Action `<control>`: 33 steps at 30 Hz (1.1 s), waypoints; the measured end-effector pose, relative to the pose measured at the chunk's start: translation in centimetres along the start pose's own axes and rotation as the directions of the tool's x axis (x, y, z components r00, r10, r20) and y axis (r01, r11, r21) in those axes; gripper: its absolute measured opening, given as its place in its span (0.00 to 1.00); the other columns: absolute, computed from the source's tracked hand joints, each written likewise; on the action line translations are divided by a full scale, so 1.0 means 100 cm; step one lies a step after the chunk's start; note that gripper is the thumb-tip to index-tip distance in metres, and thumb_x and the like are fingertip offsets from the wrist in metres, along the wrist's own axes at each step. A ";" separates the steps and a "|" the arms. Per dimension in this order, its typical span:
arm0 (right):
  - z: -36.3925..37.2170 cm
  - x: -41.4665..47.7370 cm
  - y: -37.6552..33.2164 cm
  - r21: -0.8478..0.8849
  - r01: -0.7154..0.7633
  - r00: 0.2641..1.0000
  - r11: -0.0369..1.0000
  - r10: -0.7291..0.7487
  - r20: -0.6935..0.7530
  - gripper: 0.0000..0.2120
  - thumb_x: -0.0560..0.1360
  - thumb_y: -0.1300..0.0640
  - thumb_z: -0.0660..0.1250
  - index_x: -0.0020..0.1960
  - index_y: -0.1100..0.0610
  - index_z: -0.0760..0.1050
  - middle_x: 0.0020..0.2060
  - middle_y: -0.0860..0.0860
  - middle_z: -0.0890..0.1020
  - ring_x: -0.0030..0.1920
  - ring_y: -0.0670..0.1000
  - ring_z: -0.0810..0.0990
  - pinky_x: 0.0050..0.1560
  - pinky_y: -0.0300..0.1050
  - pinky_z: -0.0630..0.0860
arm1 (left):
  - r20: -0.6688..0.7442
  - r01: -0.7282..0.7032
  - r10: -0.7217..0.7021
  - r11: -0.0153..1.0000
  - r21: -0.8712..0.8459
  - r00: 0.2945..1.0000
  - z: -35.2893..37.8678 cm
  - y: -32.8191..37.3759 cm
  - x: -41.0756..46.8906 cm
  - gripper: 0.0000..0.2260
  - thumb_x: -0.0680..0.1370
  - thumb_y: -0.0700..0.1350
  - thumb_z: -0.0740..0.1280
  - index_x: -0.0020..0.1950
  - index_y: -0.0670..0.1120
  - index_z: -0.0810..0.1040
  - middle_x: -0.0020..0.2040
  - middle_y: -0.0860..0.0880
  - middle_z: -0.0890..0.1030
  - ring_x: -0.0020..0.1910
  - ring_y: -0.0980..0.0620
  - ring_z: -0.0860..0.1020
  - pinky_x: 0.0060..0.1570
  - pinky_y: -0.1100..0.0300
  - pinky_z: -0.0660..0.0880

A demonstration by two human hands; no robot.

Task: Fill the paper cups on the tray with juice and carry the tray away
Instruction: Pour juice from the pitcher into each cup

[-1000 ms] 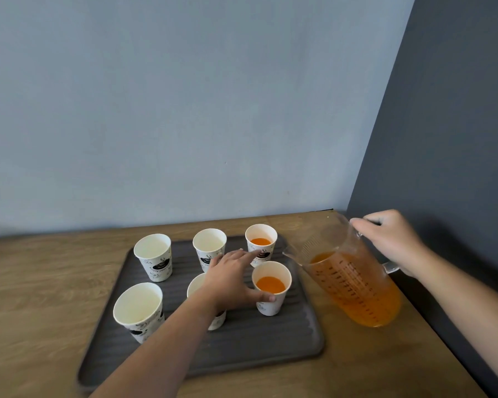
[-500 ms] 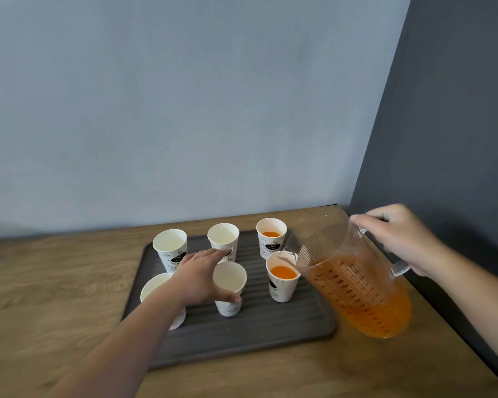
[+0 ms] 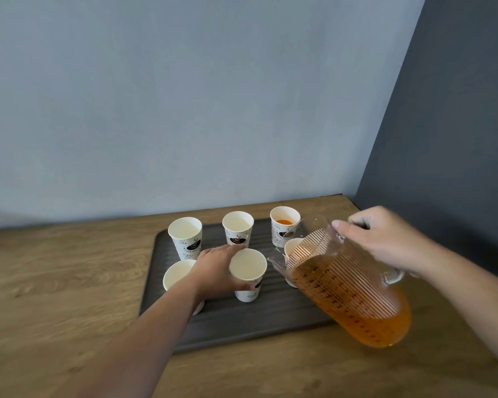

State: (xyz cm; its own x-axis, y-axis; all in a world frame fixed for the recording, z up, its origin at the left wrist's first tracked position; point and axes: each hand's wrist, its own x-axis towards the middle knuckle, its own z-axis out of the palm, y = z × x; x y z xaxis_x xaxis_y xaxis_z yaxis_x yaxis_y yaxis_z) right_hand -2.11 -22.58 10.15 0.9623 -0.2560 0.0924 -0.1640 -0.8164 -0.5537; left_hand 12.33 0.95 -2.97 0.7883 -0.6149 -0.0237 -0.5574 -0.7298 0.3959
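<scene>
Orange juice next goes into the cup we're steadying.

Our left hand [image 3: 219,271] wraps the front-middle paper cup [image 3: 248,272] on the tray [image 3: 242,320]; it's upright and empty. Our right hand [image 3: 385,239] is closed on the handle of the jug [image 3: 348,288], which is tilted, spout [image 3: 273,261] just to the right of that cup's rim and level with it. The spout must shift left over the rim before tipping further. We judge two cups filled.

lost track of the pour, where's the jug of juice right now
In the head view the jug is at the right, tilted and held by its handle in the right hand, its spout over the tray's right side, close to the front middle cup.
</scene>
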 end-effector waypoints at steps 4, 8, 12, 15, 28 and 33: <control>0.006 0.001 -0.008 -0.048 0.009 1.000 0.999 -0.009 0.015 0.25 0.76 0.45 0.63 0.25 0.54 0.61 0.19 0.46 0.60 0.21 0.45 0.60 0.28 0.42 0.59 | -0.030 -0.012 0.012 1.000 -0.001 0.999 0.001 -0.002 0.001 0.39 0.66 0.63 0.72 0.72 0.53 0.64 0.70 0.51 0.72 0.69 0.50 0.68 0.68 0.55 0.60; 0.010 0.004 -0.014 -0.086 0.017 0.999 0.996 -0.015 0.029 0.25 0.75 0.45 0.64 0.25 0.55 0.62 0.19 0.46 0.60 0.21 0.45 0.60 0.29 0.42 0.59 | -0.050 -0.025 0.026 0.999 0.024 0.998 0.002 -0.003 0.002 0.39 0.65 0.63 0.73 0.72 0.54 0.64 0.70 0.53 0.71 0.70 0.53 0.67 0.68 0.56 0.58; 0.011 0.007 -0.018 -0.118 0.028 0.999 0.993 -0.024 0.038 0.25 0.75 0.46 0.64 0.25 0.55 0.61 0.18 0.46 0.59 0.21 0.45 0.59 0.28 0.43 0.58 | -0.039 -0.027 0.028 0.999 0.042 0.999 0.002 -0.005 0.003 0.42 0.63 0.65 0.72 0.72 0.54 0.63 0.71 0.54 0.71 0.71 0.53 0.66 0.71 0.55 0.56; 0.011 0.010 -0.021 -0.143 0.029 0.999 0.989 -0.023 0.046 0.26 0.75 0.46 0.64 0.24 0.54 0.59 0.18 0.45 0.59 0.21 0.45 0.58 0.28 0.43 0.58 | -0.023 -0.038 0.039 0.999 0.025 0.999 0.001 -0.008 0.005 0.43 0.62 0.69 0.70 0.73 0.54 0.63 0.70 0.53 0.71 0.70 0.52 0.67 0.71 0.53 0.57; 0.015 0.021 -0.028 -0.208 0.047 0.997 0.977 -0.031 0.077 0.25 0.76 0.46 0.64 0.25 0.55 0.59 0.22 0.48 0.60 0.25 0.49 0.59 0.30 0.44 0.57 | -0.001 -0.047 0.047 0.999 0.008 0.999 0.004 -0.016 0.009 0.42 0.64 0.69 0.69 0.74 0.55 0.63 0.70 0.52 0.72 0.70 0.52 0.68 0.71 0.49 0.57; 0.015 0.023 -0.032 -0.222 0.043 0.997 0.974 -0.028 0.072 0.25 0.76 0.46 0.64 0.26 0.55 0.59 0.23 0.50 0.59 0.27 0.50 0.60 0.30 0.44 0.56 | 0.016 -0.040 0.040 0.999 -0.005 0.999 0.003 -0.015 0.009 0.42 0.65 0.69 0.69 0.74 0.55 0.62 0.71 0.52 0.71 0.71 0.52 0.66 0.72 0.50 0.55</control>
State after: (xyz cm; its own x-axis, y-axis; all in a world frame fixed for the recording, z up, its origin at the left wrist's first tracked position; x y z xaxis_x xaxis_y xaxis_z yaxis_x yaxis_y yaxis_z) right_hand 0.96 -19.82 10.89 0.9796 -0.1952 0.0477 -0.1664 -0.9210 -0.3521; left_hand 13.75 1.41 -3.83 0.7607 -0.6487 -0.0228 -0.5875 -0.7029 0.4009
